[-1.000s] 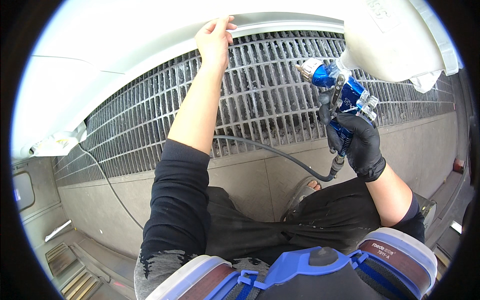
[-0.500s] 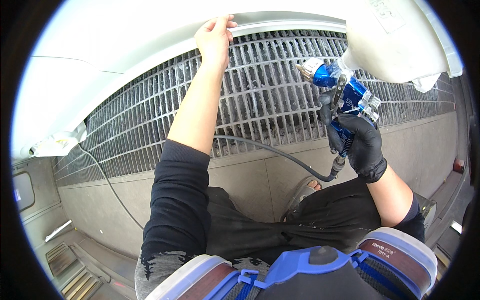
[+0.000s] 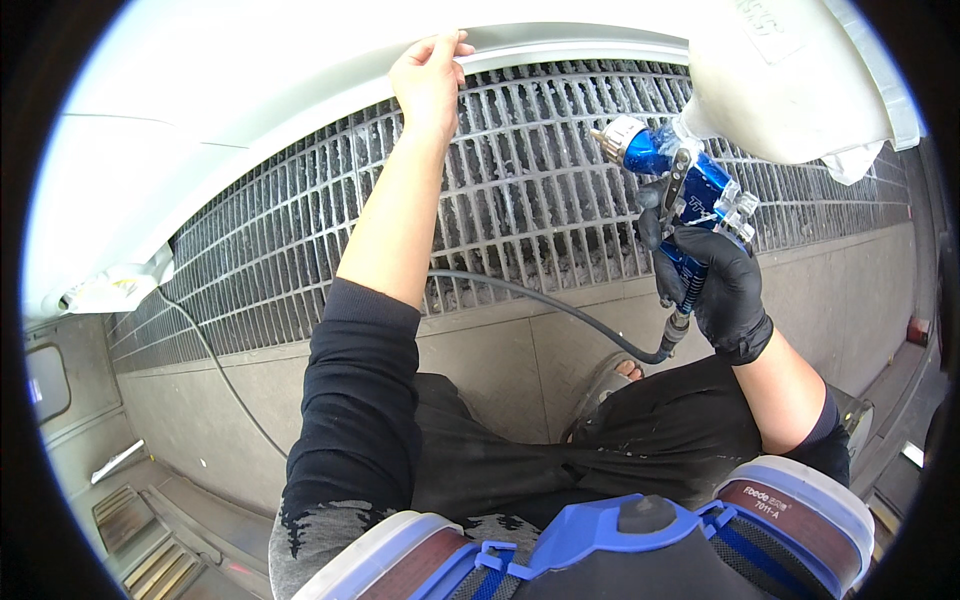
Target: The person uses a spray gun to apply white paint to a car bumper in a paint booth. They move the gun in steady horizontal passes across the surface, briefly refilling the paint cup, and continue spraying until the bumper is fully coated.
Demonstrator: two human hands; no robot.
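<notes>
A black glove covers my right hand (image 3: 735, 285), which is wrapped round the handle of a blue spray gun (image 3: 705, 195). Its fingers lie along the metal trigger, and the silver nozzle tilts up to the left. A large whitish paint cup (image 3: 790, 95) is fixed on top of the gun. From the foot of the handle a dark air hose (image 3: 560, 300) curves off to the left. My bare left hand (image 3: 428, 80) is raised by the lower edge of a white car body panel (image 3: 250, 75). Its fingers are curled in, with nothing visible between them; whether they touch the panel I cannot tell.
Under the panel runs a metal floor grating (image 3: 520, 180) crusted with residue. A thin cable (image 3: 215, 350) trails from a paper-covered piece (image 3: 115, 290) on the left. My sandalled foot (image 3: 605, 390) stands on the grey floor. A respirator (image 3: 620, 530) fills the lower edge.
</notes>
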